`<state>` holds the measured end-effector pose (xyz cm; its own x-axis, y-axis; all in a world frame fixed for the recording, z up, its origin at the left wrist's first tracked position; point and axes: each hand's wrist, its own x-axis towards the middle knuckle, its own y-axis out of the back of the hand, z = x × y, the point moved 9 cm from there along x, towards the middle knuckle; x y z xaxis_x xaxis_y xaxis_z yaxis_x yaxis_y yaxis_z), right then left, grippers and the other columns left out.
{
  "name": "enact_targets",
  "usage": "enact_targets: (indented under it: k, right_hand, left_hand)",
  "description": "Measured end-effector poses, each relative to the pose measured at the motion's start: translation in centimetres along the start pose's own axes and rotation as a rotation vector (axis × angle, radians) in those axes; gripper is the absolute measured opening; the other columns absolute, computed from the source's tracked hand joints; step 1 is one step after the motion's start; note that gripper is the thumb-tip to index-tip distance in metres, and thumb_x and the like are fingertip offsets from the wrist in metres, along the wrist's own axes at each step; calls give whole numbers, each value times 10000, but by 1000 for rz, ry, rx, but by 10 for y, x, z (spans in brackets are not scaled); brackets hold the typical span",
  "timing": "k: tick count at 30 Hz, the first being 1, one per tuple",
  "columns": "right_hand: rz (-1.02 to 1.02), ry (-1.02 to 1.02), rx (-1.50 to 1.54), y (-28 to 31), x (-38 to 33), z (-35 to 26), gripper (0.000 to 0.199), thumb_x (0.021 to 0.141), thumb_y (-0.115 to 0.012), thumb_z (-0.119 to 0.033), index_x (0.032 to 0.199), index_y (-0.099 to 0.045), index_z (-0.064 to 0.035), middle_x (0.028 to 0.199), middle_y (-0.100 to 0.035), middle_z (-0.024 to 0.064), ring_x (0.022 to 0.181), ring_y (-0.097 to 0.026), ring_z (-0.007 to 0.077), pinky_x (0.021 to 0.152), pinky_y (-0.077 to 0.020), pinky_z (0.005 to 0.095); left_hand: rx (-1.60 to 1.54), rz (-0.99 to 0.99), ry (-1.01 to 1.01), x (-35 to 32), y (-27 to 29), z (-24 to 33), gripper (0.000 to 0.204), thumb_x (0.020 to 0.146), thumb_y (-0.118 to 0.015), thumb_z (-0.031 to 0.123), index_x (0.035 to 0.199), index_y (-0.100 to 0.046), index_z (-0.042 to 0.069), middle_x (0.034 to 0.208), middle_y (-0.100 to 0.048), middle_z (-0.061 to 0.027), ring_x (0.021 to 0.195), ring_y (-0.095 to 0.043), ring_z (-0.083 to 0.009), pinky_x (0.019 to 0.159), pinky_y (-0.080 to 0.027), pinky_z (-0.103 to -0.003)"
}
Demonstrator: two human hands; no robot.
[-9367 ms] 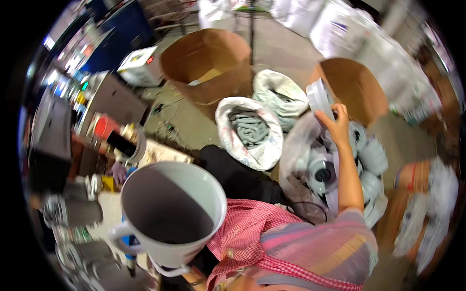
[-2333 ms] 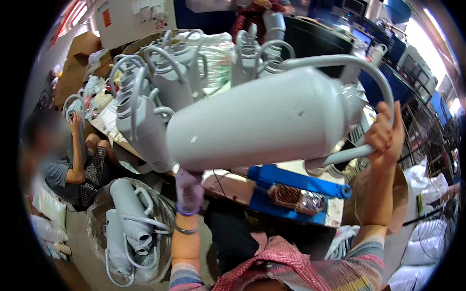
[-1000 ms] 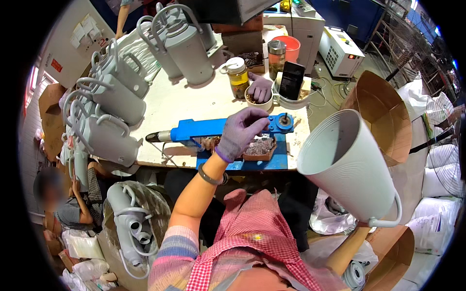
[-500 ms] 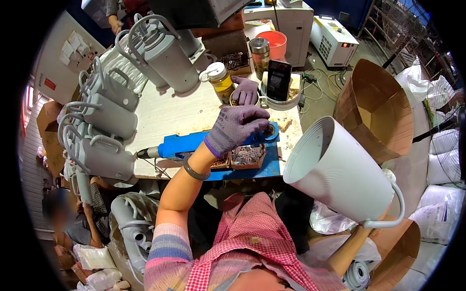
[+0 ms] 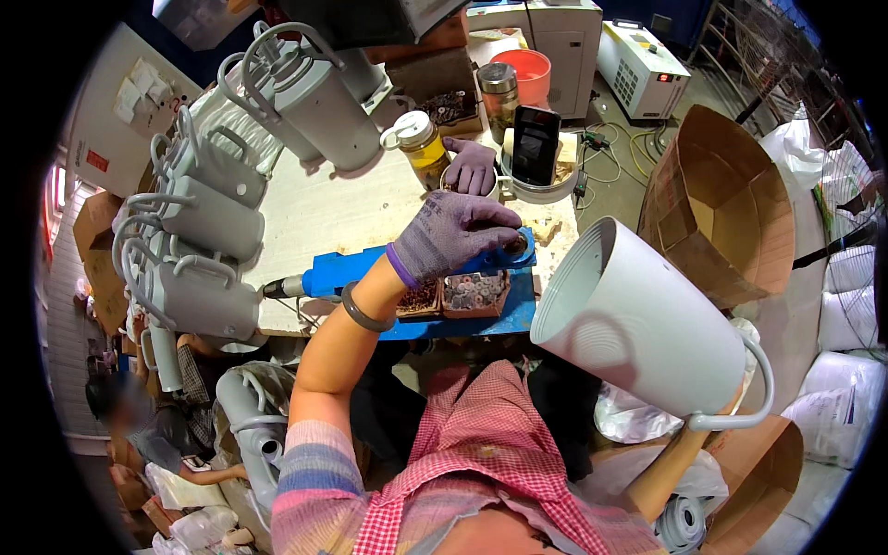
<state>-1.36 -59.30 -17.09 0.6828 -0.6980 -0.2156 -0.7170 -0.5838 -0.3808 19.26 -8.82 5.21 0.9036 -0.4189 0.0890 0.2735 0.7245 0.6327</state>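
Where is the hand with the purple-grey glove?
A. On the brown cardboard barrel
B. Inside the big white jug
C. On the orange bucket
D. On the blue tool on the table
D. The gloved left hand rests on the round end of the blue tool on the table, above small trays of metal bits; the white jug hangs at the right, its handle toward the right hand, which it mostly hides.

Grey jugs (image 5: 199, 222) stacked along bench's left edge. Yellow jar (image 5: 424, 148), phone (image 5: 535, 143) and orange tub (image 5: 524, 74) at the far end. Cardboard drum (image 5: 721, 208) on floor, white sacks (image 5: 846, 296) beyond it.
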Motion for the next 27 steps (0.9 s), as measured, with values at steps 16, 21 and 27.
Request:
enact_targets:
  k: [16, 21, 27]
  right_hand:
    - [-11, 11, -29, -3, 1, -5, 549, 1011, -407, -477, 1298, -533, -27, 1227, -606, 130, 1092, -607, 234, 909, -511, 364]
    - [-28, 15, -34, -7, -3, -8, 548, 1012, -405, -474, 1303, -531, -27, 1233, -604, 130, 1097, -605, 235, 912, -511, 366]
    - [-39, 29, -31, -8, -13, -11, 548, 1013, -404, -471, 1309, -529, -27, 1240, -602, 130, 1102, -603, 236, 915, -510, 368]
  left_hand:
    - [94, 103, -83, -55, 11, 9, 345, 850, -742, 154, 1164, -666, 33, 1029, -701, -139, 931, -695, -260, 855, -543, -341]
    - [644, -13, 255, -109, -66, -104, 198, 910, -628, 271, 1026, -695, 125, 897, -685, -143, 838, -672, -306, 733, -526, -427]
    - [664, 68, 320, -96, -82, -152, 272, 899, -635, 356, 1058, -728, 157, 913, -711, -99, 837, -681, -300, 741, -534, -403]
